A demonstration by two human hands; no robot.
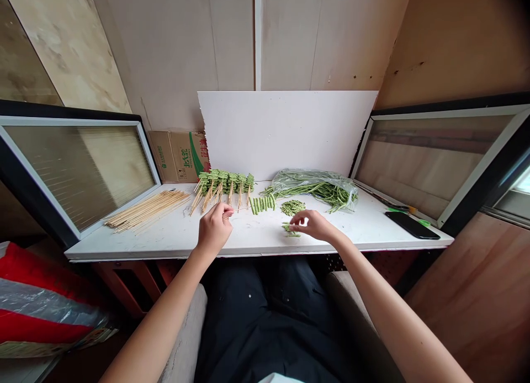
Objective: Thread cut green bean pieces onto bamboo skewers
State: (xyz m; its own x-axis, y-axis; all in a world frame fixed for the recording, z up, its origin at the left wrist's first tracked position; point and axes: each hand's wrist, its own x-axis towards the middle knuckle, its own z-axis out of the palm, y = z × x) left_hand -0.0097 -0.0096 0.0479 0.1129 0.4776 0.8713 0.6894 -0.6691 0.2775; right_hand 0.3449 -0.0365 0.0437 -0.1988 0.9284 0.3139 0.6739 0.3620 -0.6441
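My left hand [216, 224] is closed in a pinch on the end of a thin bamboo skewer, mostly hidden by the fingers. Toward its right end, a row of cut green bean pieces [262, 205] sits side by side on that skewer. My right hand [312, 225] has thumb and fingertips drawn together at a small group of cut bean pieces [292, 233] near the table's front. Just behind it lies a heap of short bean bits [292, 207]. Finished bean skewers [227, 180] are stacked farther back, their bare stick ends pointing toward me.
Loose bamboo skewers [144, 211] lie at the left of the white table [248, 242]. Long green beans [318, 191] spill from a clear plastic bag [306, 176]. A black phone [412, 225] rests at the right. A cardboard box [178, 155] and white board [290, 132] stand behind.
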